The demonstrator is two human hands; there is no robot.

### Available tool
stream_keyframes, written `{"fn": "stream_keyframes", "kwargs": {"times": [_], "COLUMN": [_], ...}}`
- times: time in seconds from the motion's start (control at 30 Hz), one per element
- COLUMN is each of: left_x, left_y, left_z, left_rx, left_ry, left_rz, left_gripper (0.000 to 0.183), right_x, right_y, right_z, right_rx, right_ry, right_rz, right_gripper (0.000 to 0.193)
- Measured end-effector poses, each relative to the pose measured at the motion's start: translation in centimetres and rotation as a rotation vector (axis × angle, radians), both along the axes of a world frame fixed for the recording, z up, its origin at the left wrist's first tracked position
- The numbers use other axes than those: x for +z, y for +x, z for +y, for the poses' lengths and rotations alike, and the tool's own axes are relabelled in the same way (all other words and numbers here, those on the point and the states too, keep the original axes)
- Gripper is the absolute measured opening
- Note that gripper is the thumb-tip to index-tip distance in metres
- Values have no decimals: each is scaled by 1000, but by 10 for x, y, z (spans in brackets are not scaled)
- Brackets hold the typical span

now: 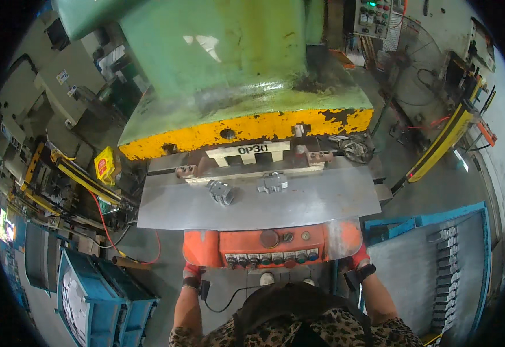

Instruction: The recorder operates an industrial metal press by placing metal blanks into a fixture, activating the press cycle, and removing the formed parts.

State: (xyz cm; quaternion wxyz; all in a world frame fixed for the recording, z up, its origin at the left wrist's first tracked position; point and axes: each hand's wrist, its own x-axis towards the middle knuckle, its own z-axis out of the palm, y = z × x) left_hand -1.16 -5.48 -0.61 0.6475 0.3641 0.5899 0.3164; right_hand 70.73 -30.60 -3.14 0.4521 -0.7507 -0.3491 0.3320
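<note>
My left hand [192,270], in a red glove, is at the left end of an orange control box [243,240]. My right hand [360,257], also red-gloved, is at the box's right end. The box's end covers hide the fingers of both hands. A row of push buttons [278,258] runs along the near side of the box. Beyond it, two grey formed metal parts lie apart on a flat steel plate [333,199]: a tilted left one [220,192] and a right one [272,183], both untouched.
A green press [223,69] with a worn yellow edge rises behind the plate. Yellow posts stand at left [87,182] and right [443,139]. Blue bins [93,295] are at lower left. At right, a blue-edged table [402,277] holds a row of metal parts [446,277].
</note>
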Motion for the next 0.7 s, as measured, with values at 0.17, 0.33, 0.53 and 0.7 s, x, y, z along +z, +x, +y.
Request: {"fn": "stream_keyframes", "kwargs": {"times": [0.17, 0.33, 0.53, 0.7], "left_x": [4, 125, 318, 406], "left_y": [15, -47, 180, 338], "left_z": [39, 120, 231, 305], "left_rx": [-99, -322, -334, -451], "left_ry": [106, 209, 770, 1017], "left_rz": [26, 1289, 1140, 1096], "left_gripper": [45, 59, 54, 70], "right_x": [-30, 38, 58, 111], "right_y": [46, -18, -20, -55], "right_z": [-30, -9, -43, -46], "right_rx": [176, -72, -395, -621], "right_ry": [95, -15, 77, 93], "right_rz": [-579, 190, 382, 455], "right_gripper": [35, 32, 37, 34]}}
